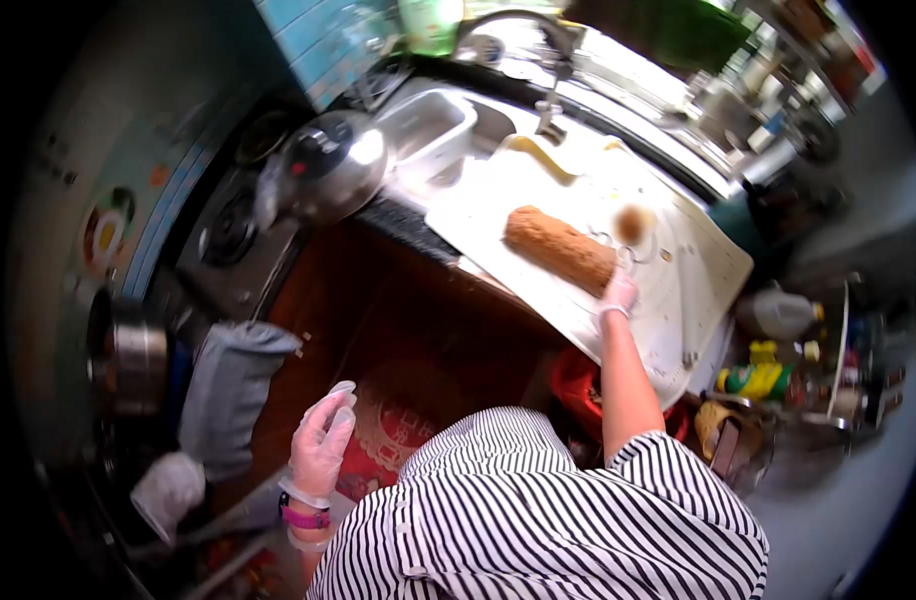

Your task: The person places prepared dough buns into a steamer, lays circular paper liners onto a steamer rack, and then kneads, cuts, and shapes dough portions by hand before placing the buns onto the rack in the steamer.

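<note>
A brown, rough-surfaced log-shaped roll (560, 248) lies across a large white board (478, 215) over the counter and sink. My right hand (621, 290), in a clear glove, is at the roll's near right end with its fingers drawn together; what they hold is too blurred to make out. Thin dark loops (626, 255) show just beyond those fingers. My left hand (320, 440), also gloved, hangs away from the board, fingers apart and holding nothing. On the board are a round brown patch (634, 224), a curved yellow strip (543, 157) and a long pale bar (689, 305).
A shiny domed pot (333, 165) stands left of the sink beside a clear plastic tub (428, 130). The faucet (551, 110) rises behind the board. A red-lined bin (576, 385) is below the board's front edge. Bottles (758, 380) crowd a rack at right.
</note>
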A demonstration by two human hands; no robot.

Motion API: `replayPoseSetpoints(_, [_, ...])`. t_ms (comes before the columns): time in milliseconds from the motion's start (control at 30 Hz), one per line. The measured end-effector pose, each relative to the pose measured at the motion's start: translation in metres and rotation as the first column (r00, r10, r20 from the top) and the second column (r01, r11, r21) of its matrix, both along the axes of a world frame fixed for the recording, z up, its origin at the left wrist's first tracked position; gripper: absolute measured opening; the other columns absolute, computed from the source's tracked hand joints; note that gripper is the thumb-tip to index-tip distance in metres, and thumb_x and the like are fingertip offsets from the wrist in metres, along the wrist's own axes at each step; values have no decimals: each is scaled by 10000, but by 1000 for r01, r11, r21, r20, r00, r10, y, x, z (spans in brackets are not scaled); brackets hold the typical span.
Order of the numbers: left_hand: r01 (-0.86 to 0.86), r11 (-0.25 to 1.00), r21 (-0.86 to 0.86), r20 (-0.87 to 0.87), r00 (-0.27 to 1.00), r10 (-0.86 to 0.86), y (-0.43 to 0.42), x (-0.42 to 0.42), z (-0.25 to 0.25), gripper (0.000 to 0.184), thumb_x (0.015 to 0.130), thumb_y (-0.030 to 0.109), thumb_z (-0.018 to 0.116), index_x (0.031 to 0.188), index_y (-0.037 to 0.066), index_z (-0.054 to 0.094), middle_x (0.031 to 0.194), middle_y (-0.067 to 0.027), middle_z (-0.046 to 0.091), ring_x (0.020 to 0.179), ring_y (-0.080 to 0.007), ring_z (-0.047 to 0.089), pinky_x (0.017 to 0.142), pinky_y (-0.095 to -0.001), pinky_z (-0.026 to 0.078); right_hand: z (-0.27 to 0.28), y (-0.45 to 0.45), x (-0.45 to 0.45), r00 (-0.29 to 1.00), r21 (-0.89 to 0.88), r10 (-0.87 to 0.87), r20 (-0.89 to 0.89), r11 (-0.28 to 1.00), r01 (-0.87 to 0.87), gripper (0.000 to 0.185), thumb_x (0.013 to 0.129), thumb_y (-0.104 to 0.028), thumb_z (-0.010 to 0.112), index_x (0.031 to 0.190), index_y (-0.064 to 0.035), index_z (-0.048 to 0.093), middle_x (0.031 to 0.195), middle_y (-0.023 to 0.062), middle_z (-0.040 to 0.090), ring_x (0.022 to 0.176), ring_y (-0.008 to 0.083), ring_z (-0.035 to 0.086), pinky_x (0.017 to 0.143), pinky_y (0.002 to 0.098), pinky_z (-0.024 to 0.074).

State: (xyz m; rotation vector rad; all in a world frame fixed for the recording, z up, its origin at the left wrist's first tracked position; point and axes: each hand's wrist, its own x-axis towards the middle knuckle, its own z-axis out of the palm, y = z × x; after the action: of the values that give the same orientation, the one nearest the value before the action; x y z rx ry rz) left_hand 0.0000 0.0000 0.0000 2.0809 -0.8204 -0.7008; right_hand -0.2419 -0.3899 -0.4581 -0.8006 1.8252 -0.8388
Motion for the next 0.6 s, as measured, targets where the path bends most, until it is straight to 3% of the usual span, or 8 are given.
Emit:
replayPoseSetpoints(67, [-31,999,10,130,991,29,12,-33,-8,378,992,95,653,1351,-14,605,1349,-144,642,1212,-211,626,1048,-331,488,53,-49,-80,978,-49,29,-207,998,-40,454,909,-410,696,1066,11,765,978,173,758,917,290,675,852,440,515])
replayPoseSetpoints(100, [-12,993,-121,-62,998,5,-17,-64,-117,378,981,94,659,1343,-7,614,1312,-145,664,1190,-217,641,1029,-331,500,92,-95,-154,951,-123,20,-310,991,-61,459,911,-413,687,1090,2,767,1001,176,752,918,281,653,858,441,505])
replayPoseSetpoints(133, [-50,990,-132,-41,998,44,-6,-54,-101,370,973,96,663,1328,-1,626,1284,-146,678,1169,-225,654,1013,-333,508,51,-97,-139,998,-350,6,-66,936,-29,464,907,-412,696,1131,-12,759,967,160,753,903,256,654,844,441,506])
replayPoseSetpoints(167, [-103,980,-172,-80,993,91,-8,-66,-106,363,964,98,666,1314,6,637,1256,-147,691,1149,-233,667,998,-334,516,59,-118,-163,978,-340,94,-188,928,-154,473,883,-407,732,1136,-8,758,974,132,753,914,252,656,861,430,504])
replayPoseSetpoints(200, [-140,941,-307,-93,989,117,-19,-80,-153,358,965,97,664,1312,8,635,1184,-122,700,1081,-224,677,963,-334,526,102,-162,-187,993,-278,34,-110,959,-64,516,956,-370,636,1302,11,673,1248,137,698,1117,263,623,999,419,471])
replayPoseSetpoints(300, [-209,949,-236,-133,974,181,37,-61,-127,388,989,96,650,1359,1,582,1359,-118,652,1201,-206,640,1028,-342,503,102,-159,-120,975,-288,154,-160,938,-195,462,948,-335,632,1270,-6,675,1214,119,699,1091,251,630,959,401,474])
replayPoseSetpoints(367, [-231,903,-361,116,950,289,84,-60,-122,368,979,91,665,1327,1,588,1302,-110,681,1106,-207,676,972,-340,530,104,-138,-54,945,-299,257,-201,903,-308,426,942,-311,630,1249,-18,676,1192,107,699,1073,243,635,932,389,475])
replayPoseSetpoints(600, [-633,656,-411,161,658,736,311,-129,-133,439,962,51,681,1383,28,558,1296,-126,677,1135,-223,682,973,-344,552,128,42,156,813,-364,535,-231,727,-582,308,922,-228,622,1174,-60,679,1113,65,700,1012,215,652,837,346,481])
